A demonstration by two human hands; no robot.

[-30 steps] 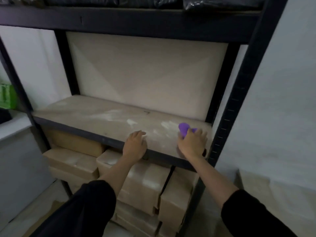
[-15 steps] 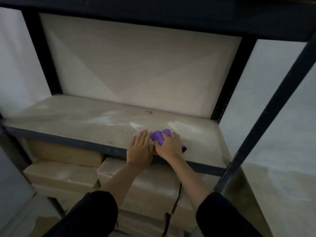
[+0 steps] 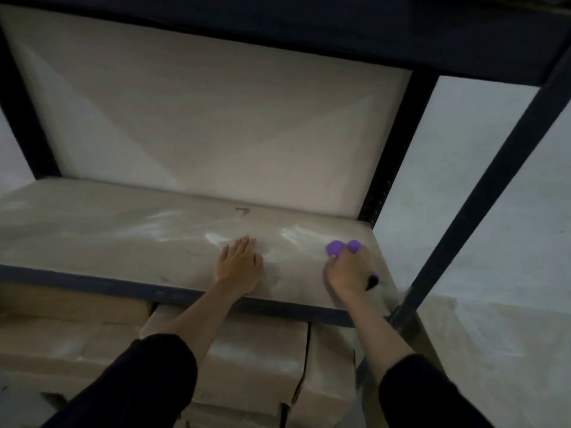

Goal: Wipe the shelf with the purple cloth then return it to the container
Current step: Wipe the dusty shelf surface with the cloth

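Two hands on shelf (image 3: pixel 123 236): left hand (image 3: pixel 239 267) flat, fingers straight, holding nothing; right hand (image 3: pixel 347 270) bunched round purple cloth (image 3: pixel 335 247). Tip imo: press flatter, sweep toward dusty streaks (image 3: pixel 216 237) ahead of left hand.

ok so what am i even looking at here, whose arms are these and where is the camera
No machine here: a person wears a camera on the head, and it looks down at their own arms in black sleeves. The left hand rests flat on a dusty shelf set in a black metal frame. The right hand grips a purple cloth, pressed onto the shelf near its right end. Cardboard boxes are stacked underneath.
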